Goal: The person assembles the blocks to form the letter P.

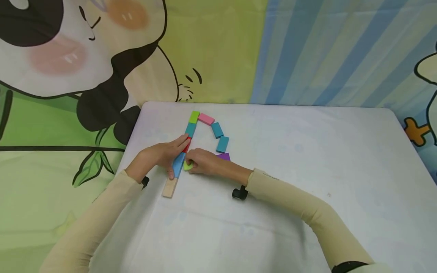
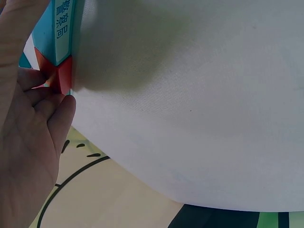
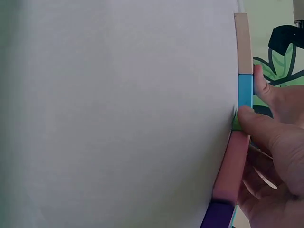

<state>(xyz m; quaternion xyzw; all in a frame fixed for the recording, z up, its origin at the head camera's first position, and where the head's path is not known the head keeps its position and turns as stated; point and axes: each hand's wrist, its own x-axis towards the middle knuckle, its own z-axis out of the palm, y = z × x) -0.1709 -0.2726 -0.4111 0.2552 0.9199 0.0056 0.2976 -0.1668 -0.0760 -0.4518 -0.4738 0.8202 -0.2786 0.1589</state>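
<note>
Colored blocks form a closed loop with a straight left side on the white table. My left hand (image 1: 161,154) lies along that side, straight fingers touching the red block (image 1: 187,146) and thumb beside the blue block (image 1: 178,165). With thumb and curled fingers, my right hand (image 1: 208,162) pinches a green block (image 1: 188,167) against the blue block's right side. In the right wrist view, a pink block (image 3: 231,166) continues from the green one to a purple block (image 3: 217,215). My right hand hides that pink block in the head view.
A plain wooden block (image 1: 169,188) ends the line nearest me. Farther away are a teal block (image 1: 190,130), a light green block (image 1: 194,116), another pink block (image 1: 206,118) and two teal blocks (image 1: 217,130) curving right. The table (image 1: 307,151) extends right, with a printed cloth behind.
</note>
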